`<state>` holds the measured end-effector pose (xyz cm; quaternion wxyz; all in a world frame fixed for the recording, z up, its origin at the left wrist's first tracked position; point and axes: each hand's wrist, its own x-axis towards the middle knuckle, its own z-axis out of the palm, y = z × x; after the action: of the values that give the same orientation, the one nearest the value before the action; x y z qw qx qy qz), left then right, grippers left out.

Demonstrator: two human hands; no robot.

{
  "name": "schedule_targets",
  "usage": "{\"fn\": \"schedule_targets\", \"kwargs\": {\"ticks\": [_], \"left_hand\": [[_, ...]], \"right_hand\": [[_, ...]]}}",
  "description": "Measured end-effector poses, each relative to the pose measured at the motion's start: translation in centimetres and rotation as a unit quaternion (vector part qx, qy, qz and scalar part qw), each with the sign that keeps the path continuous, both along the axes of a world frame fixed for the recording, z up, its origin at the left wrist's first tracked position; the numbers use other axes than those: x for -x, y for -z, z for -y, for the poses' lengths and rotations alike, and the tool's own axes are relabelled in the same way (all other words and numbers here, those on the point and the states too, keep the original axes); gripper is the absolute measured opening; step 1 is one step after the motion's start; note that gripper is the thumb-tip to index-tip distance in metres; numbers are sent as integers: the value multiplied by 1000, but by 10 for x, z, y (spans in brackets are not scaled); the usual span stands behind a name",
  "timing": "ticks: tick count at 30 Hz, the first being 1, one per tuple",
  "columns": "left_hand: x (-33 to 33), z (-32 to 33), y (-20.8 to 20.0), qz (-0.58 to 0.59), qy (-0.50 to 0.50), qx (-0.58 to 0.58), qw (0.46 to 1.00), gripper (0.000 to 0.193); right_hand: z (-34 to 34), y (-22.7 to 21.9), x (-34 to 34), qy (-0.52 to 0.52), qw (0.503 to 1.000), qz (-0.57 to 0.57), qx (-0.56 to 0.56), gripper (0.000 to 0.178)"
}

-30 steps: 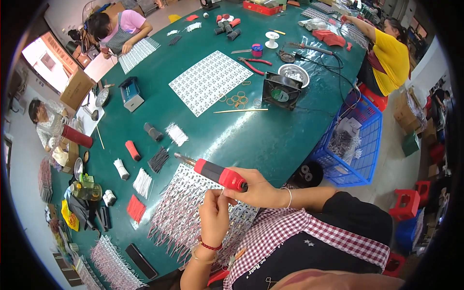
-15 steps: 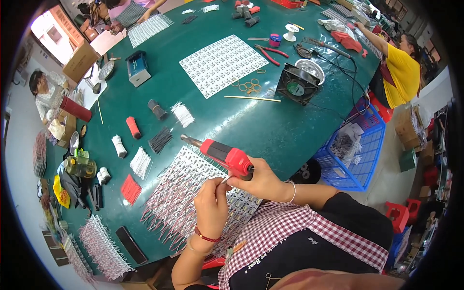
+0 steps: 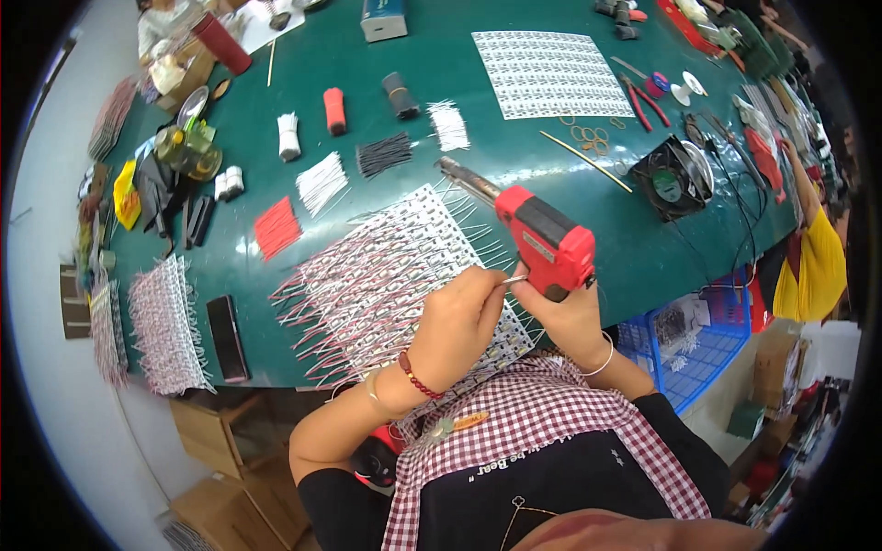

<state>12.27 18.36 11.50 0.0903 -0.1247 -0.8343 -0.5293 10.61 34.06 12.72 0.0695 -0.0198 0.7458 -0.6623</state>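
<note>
The red-and-black tool is gripped by the right hand, fingers curled, partly hidden; a thin pale piece is pinched by the left hand, fingers closed. The nozzle, toward ten o'clock, is best pointed clear of the wired board at its seven o'clock.

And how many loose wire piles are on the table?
4: left to right, red pile, white pile, black pile, second white pile, all near the wired board. Others may be hidden.

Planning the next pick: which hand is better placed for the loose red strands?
Probably the left hand: though pinching a thin piece, it is nearer the loose red strands; the right hand grips the red tool.
</note>
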Motion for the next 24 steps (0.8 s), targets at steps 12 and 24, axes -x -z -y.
{"fn": "schedule_targets", "kwargs": {"ticks": [12, 24], "left_hand": [[4, 11, 3, 78, -29, -27, 996, 11], [9, 18, 3, -3, -20, 36, 999, 8]], "right_hand": [[12, 3, 5, -9, 1000, 12, 26, 15], [7, 8, 10, -34, 994, 61, 85, 24]]}}
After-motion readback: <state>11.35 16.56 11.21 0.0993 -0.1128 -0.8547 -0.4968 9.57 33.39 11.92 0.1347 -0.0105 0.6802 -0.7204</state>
